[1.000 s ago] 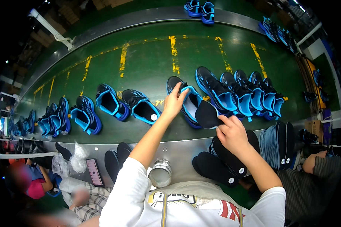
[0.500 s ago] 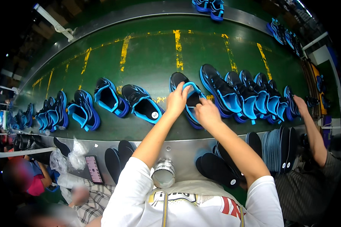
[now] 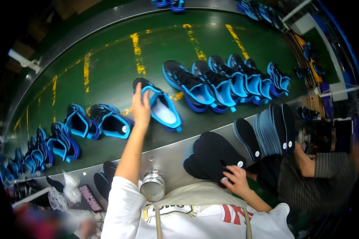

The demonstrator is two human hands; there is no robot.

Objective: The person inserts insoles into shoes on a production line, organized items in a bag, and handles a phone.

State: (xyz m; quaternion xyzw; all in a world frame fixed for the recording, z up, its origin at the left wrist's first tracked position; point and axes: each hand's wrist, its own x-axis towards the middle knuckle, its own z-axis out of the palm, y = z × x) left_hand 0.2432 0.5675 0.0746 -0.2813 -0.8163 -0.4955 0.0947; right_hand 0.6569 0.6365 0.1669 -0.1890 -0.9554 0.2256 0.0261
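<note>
My left hand [image 3: 141, 109] is on a black and blue sneaker [image 3: 172, 119] that lies on the green surface, its opening toward me. Thumb and fingers hold it at the tongue, and a whitish footbed shows inside. Low on the right, my right hand [image 3: 238, 182] has its fingers closed at the edge of black insoles [image 3: 211, 153] spread on the metal ledge. One of these insoles carries a round white sticker near its end. How many the fingers grip is hidden.
More sneakers line up to the right [image 3: 187, 85] and left [image 3: 64, 141]. An upright stack of insoles [image 3: 265, 127] stands on the metal ledge [image 3: 169, 149]. Near my waist is a jar [image 3: 152, 187]; a phone [image 3: 90, 198] and clear plastic bags [image 3: 71, 187] lie leftward. Another person's arm [image 3: 305, 161] is at right.
My right hand has left the sneaker and come down to the insoles. My left hand stays at the sneaker's tongue. The view has swung right, and the whitish footbed shows more fully.
</note>
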